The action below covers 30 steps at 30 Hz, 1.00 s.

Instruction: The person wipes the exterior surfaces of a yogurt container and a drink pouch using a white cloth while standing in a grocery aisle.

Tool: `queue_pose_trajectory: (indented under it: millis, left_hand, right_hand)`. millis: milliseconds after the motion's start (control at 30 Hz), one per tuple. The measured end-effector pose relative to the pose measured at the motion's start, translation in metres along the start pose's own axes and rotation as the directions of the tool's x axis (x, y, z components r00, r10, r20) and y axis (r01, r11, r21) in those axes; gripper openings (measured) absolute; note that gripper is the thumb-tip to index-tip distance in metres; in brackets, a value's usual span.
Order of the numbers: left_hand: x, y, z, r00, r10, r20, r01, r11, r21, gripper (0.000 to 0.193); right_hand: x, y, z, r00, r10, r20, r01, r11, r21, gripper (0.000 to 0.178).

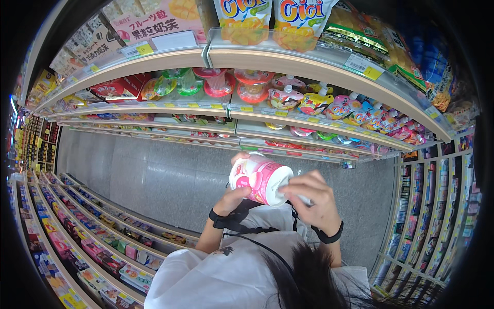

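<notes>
In front of my chest my left hand (232,200) is closed round a pink and white tub (257,179). The tub lies tilted on its side, with one white round end (277,191) facing right. My right hand (318,200) is at that end, its fingers curled and pinched together against or just in front of the white surface. Something small and pale shows under those fingers, too hidden to name. Dark bands circle both wrists.
Ahead stands a tiered snack shelf (170,61) with pouches, jelly cups (252,91) and bags. More packed shelves curve along the left (90,226) and right (432,206). Grey tiled floor (154,170) lies between them. Dark hair (303,278) hangs over the white shirt.
</notes>
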<state>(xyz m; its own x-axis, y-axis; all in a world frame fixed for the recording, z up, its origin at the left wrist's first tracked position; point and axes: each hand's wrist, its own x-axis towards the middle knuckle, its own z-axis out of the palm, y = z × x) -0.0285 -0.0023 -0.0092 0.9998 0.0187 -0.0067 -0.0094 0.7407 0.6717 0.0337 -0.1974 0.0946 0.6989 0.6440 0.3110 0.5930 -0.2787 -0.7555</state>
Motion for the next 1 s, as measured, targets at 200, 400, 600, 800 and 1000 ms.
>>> queue_pose_trajectory:
  millis: [200,400,600,800,1000]
  left_hand:
    - [0.004,-0.003,0.009,0.999,0.004,-0.051,0.003,0.992,0.125,0.082]
    - [0.006,0.008,0.011,0.996,0.074,-0.047,-0.064,0.978,0.201,0.086]
    - [0.011,0.010,0.014,0.983,0.160,0.091,-0.184,0.844,0.504,0.089]
    - [0.018,0.005,0.017,0.956,0.214,0.199,-0.292,0.740,0.606,0.087]
    - [0.015,0.003,0.021,0.966,0.223,0.130,-0.258,0.839,0.480,0.088]
  right_hand:
    - [0.013,-0.012,0.019,0.947,-0.008,-0.322,-0.036,0.991,-0.130,0.025]
    - [0.004,-0.003,0.002,0.999,-0.033,-0.023,0.035,0.992,0.118,0.024]
    - [-0.001,0.012,-0.009,0.959,0.088,-0.269,-0.099,0.995,-0.027,0.021]
    - [0.014,-0.001,-0.002,0.914,0.056,-0.401,-0.087,0.995,-0.058,0.023]
    - [-0.004,-0.005,0.002,0.933,-0.062,-0.356,0.059,0.998,-0.021,0.035]
